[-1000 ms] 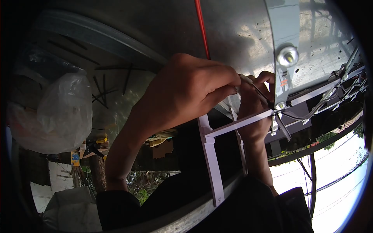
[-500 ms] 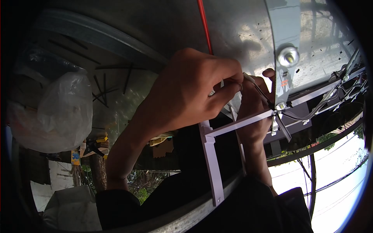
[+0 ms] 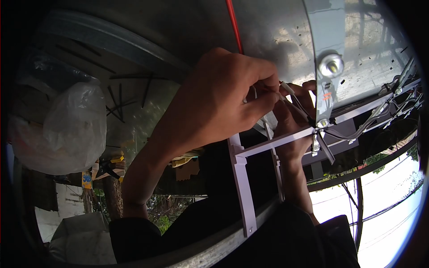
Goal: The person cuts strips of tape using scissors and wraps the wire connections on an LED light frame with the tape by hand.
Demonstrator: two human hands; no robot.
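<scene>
My left hand (image 3: 223,91) reaches across from the left, thumb and index finger pinched together on thin wire ends. Just to its right, my right hand (image 3: 292,114) comes up behind the light metal frame (image 3: 279,141), its fingers curled at the same wires. A wire with a white sleeve (image 3: 287,88) sticks out between the hands and runs down to a black tie at the frame's corner. Right of the hands, a pale strip carries a round LED lamp (image 3: 331,65). My right palm is partly hidden.
A red cable (image 3: 234,27) runs up from behind my left hand. Bundled wires (image 3: 357,131) follow the frame on the right. Black strips (image 3: 119,100) lie on the metal sheet, left of which is a clear plastic bag (image 3: 73,129). A metal rail (image 3: 210,257) crosses below.
My left hand has shifted slightly up. The white-sleeved wire shows more plainly between the hands, and my right fingers have moved a little around it.
</scene>
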